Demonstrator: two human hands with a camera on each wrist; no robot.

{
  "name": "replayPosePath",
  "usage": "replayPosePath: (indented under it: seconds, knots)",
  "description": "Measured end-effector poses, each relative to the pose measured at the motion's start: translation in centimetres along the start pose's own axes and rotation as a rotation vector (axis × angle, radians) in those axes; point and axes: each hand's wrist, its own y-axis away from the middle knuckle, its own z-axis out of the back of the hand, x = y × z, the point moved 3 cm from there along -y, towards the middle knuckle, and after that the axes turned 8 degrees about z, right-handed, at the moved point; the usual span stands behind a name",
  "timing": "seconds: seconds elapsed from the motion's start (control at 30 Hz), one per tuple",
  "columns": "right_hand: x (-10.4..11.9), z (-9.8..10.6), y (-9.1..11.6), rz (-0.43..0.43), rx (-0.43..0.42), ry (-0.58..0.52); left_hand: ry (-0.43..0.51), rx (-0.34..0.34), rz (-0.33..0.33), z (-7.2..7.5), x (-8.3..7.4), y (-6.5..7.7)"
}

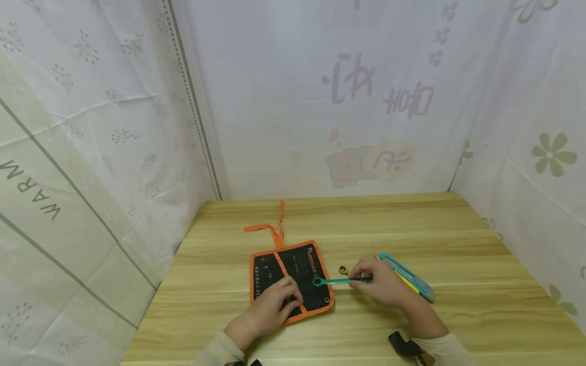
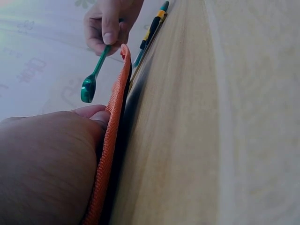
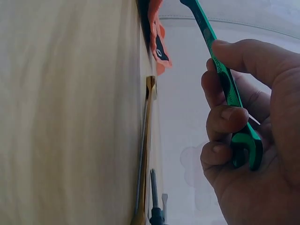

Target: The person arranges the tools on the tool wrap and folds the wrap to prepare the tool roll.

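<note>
My right hand [image 1: 377, 279] grips a green ratcheting combination wrench [image 1: 336, 281] by its shank, above the table. Its ring end [image 2: 88, 89] points left over the pouch, and its open end [image 3: 248, 145] lies against the palm. A black tool pouch [image 1: 299, 269] with orange trim lies flat, its orange ties [image 1: 276, 234] stretching toward the back. My left hand [image 1: 276, 302] pinches the orange-edged pocket band near the front of the pouch. The thumb sits at the orange edging [image 2: 110, 145] in the left wrist view.
A gold wrench [image 1: 343, 270] lies right of the pouch, partly hidden by my right hand. Beyond that hand are a teal utility knife [image 1: 409, 277] and a yellow-handled screwdriver [image 1: 407, 282] side by side. Printed curtains [image 1: 293, 101] surround the wooden table [image 1: 206, 284].
</note>
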Motion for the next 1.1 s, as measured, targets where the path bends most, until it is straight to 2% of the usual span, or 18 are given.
replayPosePath:
  seconds: [0.33,0.8,1.1]
  knots:
    - [0.0,-0.8,-0.2,-0.016,0.075,0.010,0.001,-0.002,-0.003,0.0,0.1,0.0]
    - [0.2,-1.5,-0.1,-0.020,0.150,-0.029,-0.004,-0.001,0.003,0.0,0.1,0.0]
    - [0.3,-1.8,-0.3,0.022,0.165,-0.057,-0.009,0.010,0.016,-0.1,0.2,0.0]
